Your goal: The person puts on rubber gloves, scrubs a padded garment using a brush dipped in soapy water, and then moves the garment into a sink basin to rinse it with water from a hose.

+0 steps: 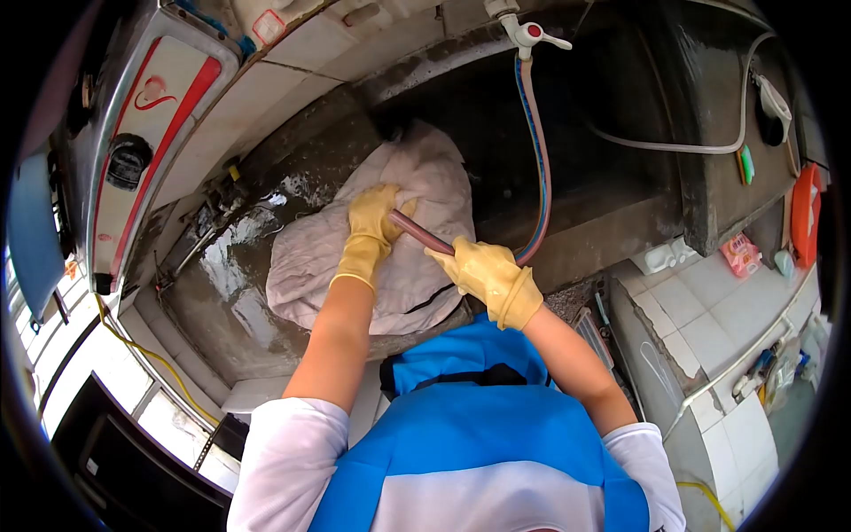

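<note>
A wet, pale pinkish-grey cloth (421, 177) lies bunched on the wet concrete slab in front of me. My left hand (372, 217), in a yellow rubber glove, rests on the cloth with its fingers curled into the fabric. Wrapped round a hose (424, 232) is my right hand (487, 275), gloved the same way. The open end of the hose points left and reaches the fingers of my left hand. From my right hand the hose loops up to a white tap (529, 35) with a red centre. Whether water is flowing is hard to see.
Right of the cloth is a dark concrete basin (603, 204). A gas stove (146, 151) stands at the upper left. On the right are a grey hose (674, 147), a green-handled brush (746, 166), an orange-red item (806, 215) and a pink packet (740, 255).
</note>
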### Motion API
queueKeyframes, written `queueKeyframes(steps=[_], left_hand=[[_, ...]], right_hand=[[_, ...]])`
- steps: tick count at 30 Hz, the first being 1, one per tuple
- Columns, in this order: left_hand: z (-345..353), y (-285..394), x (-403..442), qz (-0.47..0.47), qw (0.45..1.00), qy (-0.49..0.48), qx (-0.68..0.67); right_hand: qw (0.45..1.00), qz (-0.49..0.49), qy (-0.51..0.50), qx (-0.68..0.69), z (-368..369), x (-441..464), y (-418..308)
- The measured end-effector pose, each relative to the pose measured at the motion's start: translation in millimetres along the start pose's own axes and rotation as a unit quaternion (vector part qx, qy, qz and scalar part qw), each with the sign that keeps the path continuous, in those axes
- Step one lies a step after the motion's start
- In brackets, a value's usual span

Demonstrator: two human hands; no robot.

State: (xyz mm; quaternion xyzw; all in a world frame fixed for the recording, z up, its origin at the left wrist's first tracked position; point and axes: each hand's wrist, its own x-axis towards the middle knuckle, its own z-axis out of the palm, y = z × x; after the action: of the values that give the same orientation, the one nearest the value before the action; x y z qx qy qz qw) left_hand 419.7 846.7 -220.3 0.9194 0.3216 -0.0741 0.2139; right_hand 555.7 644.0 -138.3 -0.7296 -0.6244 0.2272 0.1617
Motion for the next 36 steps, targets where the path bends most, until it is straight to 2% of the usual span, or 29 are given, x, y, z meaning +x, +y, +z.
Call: queueKeyframes(steps=[2,3,5,9,11,12,13,15,16,17,19,20,21,23,25,27,29,32,36], left_hand=[[-11.0,4.7,9.9,-0.060,0.989,-0.136,-0.001],[-6.6,1.3,8.5,-0.057,0.989,-0.136,-0.001],[0.6,-5.0,4.5,-0.039,0.997,-0.066,-0.014],[-16.1,-0.1,-3.1,-0.025,0.996,-0.058,-0.068],[-12.9,-12.6,-17.8,0.058,0.975,0.121,-0.178],[-26.8,-14.3,-16.0,0.005,0.963,0.085,-0.255],[-39.3,-8.3,-5.5,0.011,0.964,0.080,-0.254],[-53.1,0.5,25.8,-0.077,0.984,0.039,-0.155],[-42.6,4.5,35.2,-0.128,0.988,-0.014,-0.081],[-32.7,8.9,29.8,-0.124,0.989,-0.016,-0.079],[-12.3,14.0,23.9,-0.136,0.989,-0.042,0.037],[8.1,-7.4,11.2,-0.050,0.999,0.000,-0.006],[-0.1,-0.2,-0.9,-0.051,0.999,0.002,-0.004],[-20.5,27.3,-24.4,-0.055,0.996,-0.062,-0.020],[-9.4,31.1,-47.7,-0.027,0.999,-0.036,-0.004],[0.2,37.4,-63.7,0.050,0.997,0.049,0.025],[7.1,36.1,-59.1,0.046,0.996,0.063,0.032],[-5.0,42.4,-39.0,-0.006,0.998,0.006,0.061],[-3.3,28.1,-13.2,-0.026,0.999,-0.035,0.002]], right_hand=[[0.999,0.020,-0.003,0.037,-2.1,1.6,-1.2],[0.999,0.022,-0.002,0.036,-4.3,1.6,-3.2],[0.997,0.051,-0.009,0.058,-7.5,0.3,-6.7],[0.994,0.082,0.042,0.060,-8.4,-12.2,-12.0],[0.990,0.131,0.044,0.001,-2.0,-28.0,-12.8],[0.988,0.150,0.027,-0.005,-7.7,-31.1,-15.3],[0.987,0.157,0.030,-0.004,-6.7,-35.5,-15.1],[0.986,0.147,0.077,-0.008,-1.1,-45.4,-12.9],[0.988,0.136,0.073,-0.021,5.1,-46.4,-12.7],[0.987,0.140,0.076,-0.020,7.8,-50.7,-15.2],[0.983,0.165,0.073,-0.021,-2.9,-50.3,-17.3],[0.983,0.160,0.089,-0.021,-2.9,-50.7,-18.6],[0.983,0.158,0.090,-0.021,-2.9,-51.6,-20.2],[0.983,0.152,0.102,0.003,-1.9,-50.7,-22.9],[0.985,0.146,0.091,-0.002,-0.4,-49.5,-28.0],[0.987,0.138,0.079,-0.011,0.1,-44.9,-28.4],[0.988,0.130,0.084,0.000,1.4,-40.5,-27.3],[0.992,0.111,0.060,0.008,-3.3,-33.1,-21.9],[0.997,0.063,0.043,-0.017,0.5,-25.7,-11.5]])
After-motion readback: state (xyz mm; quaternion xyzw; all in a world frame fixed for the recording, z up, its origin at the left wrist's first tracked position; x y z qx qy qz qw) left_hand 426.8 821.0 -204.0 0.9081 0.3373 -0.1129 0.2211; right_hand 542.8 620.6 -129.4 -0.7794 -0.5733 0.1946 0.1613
